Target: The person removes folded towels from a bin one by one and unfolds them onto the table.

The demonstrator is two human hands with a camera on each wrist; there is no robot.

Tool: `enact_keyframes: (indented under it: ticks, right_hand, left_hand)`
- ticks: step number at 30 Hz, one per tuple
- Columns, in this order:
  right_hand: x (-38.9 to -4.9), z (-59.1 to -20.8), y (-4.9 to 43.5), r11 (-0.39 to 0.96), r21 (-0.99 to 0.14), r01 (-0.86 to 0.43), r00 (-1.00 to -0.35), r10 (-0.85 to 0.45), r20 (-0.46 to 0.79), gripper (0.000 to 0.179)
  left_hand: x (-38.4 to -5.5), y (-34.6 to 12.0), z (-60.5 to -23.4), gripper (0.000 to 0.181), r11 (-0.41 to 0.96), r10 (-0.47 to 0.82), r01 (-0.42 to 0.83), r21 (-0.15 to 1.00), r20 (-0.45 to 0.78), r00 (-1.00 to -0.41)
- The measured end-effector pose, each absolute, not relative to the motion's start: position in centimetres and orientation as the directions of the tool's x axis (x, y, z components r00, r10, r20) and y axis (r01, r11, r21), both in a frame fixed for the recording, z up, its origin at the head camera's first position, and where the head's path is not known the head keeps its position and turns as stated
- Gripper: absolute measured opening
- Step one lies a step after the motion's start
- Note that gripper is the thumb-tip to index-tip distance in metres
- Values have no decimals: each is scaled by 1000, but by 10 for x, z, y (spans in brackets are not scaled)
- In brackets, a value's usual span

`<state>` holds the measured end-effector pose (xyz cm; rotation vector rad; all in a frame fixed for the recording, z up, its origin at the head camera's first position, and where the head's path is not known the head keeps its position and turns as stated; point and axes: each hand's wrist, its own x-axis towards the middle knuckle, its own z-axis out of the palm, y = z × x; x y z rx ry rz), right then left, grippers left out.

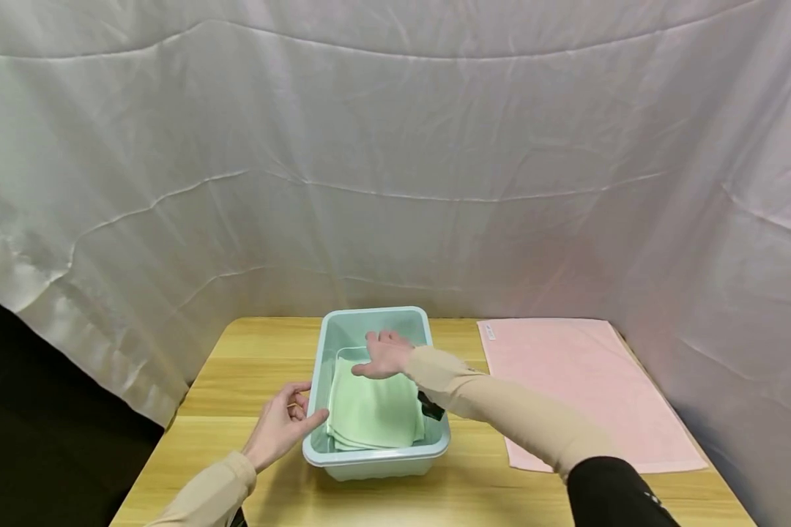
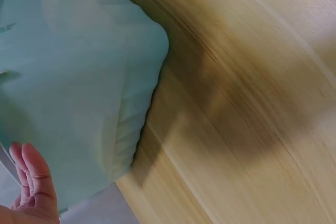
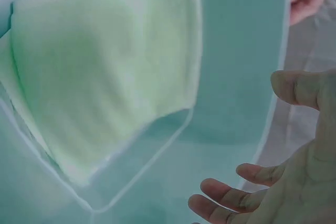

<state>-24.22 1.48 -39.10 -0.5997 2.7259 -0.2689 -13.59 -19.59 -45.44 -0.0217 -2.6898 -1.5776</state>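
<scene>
A light blue plastic basin (image 1: 376,460) with a rounded rim stands on the wooden table. Inside it lies a folded pale green cloth (image 1: 372,413), its layers showing at the front edge; the right wrist view shows the cloth (image 3: 105,72) from close up. My left hand (image 1: 282,424) holds the basin's left rim, thumb over the edge and fingers against the outer wall. My right hand (image 1: 387,356) is above the far part of the basin with fingers spread, holding nothing. In the right wrist view, that hand (image 3: 283,177) is apart from the cloth.
A pink towel (image 1: 567,388) with a small white tag lies flat on the right of the wooden table (image 1: 264,359). Pale grey curtains (image 1: 395,146) hang behind and at both sides. A dark area is at the lower left.
</scene>
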Motion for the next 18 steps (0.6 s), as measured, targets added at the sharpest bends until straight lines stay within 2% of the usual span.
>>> enact_keyframes:
  ticks: [6, 18]
  right_hand:
    - [-246, -416, -11, 921, -213, -325, -878, -378, -294, 80]
    - [-250, -465, -36, 937, -264, -227, -918, -297, -264, 80]
  left_hand:
    - [-136, -196, -457, 55, 507, -2, 34, 861, 41, -999]
    - [-135, -195, -460, 55, 527, 0, 45, 848, 52, -999]
